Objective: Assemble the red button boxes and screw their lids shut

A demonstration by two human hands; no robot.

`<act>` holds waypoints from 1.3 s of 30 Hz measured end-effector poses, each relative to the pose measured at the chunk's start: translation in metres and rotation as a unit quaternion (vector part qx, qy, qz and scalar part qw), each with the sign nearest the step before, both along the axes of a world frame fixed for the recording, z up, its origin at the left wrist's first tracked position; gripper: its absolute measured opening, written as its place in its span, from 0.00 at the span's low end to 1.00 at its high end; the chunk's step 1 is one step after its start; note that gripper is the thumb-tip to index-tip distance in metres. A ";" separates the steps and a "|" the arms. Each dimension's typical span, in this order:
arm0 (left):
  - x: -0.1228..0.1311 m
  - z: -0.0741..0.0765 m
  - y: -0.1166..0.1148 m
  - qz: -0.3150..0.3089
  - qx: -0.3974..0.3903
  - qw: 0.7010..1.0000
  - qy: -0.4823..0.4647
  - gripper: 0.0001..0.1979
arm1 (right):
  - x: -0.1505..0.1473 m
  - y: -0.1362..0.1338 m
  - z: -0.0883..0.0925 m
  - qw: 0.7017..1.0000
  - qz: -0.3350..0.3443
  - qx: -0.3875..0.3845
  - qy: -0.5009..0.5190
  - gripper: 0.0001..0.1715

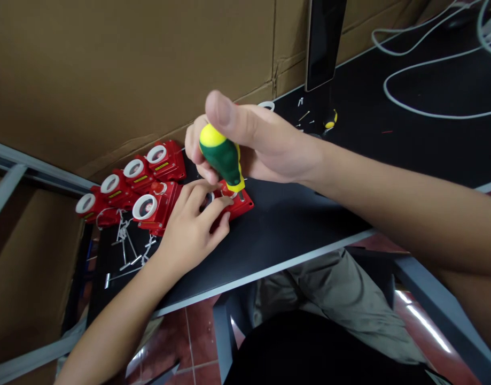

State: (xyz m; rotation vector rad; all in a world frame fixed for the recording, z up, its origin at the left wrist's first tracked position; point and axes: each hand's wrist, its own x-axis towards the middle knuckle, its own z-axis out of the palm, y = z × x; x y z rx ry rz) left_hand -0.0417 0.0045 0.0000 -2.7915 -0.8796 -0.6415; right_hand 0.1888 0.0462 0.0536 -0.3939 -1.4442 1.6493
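Observation:
My right hand [257, 136] grips a stubby screwdriver [223, 158] with a green and yellow handle, thumb raised beside its butt end. The screwdriver points down, its metal tip at the corner of a red box [245, 203]. Whether the tip sits in a screw head is too small to tell. My left hand [197, 219] lies over the same box, fingers curled on it and holding it against the table; much of the box is hidden under both hands. Just left of my left hand stands another red box with a white ring [155, 208].
Several red boxes with white rings [135, 174] stand in a row along the cardboard wall [149, 69]. Metal T-shaped rods [127, 251] with white cord lie at the table's left. Farther back are small screws [304, 115], a yellow-black tool [330, 122], a dark upright panel [325, 43] and a pale cable [421, 112].

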 end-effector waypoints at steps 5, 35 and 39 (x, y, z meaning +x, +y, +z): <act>-0.001 0.000 0.000 0.005 0.003 1.000 0.006 0.13 | 0.003 0.001 -0.004 0.997 0.036 0.069 0.016 0.25; -0.001 0.005 0.000 -0.009 0.023 0.999 0.026 0.10 | 0.002 -0.001 -0.002 0.995 0.061 0.050 0.055 0.17; -0.001 0.003 0.000 -0.010 0.028 0.999 0.012 0.11 | 0.005 -0.004 0.009 0.992 0.128 0.014 0.014 0.34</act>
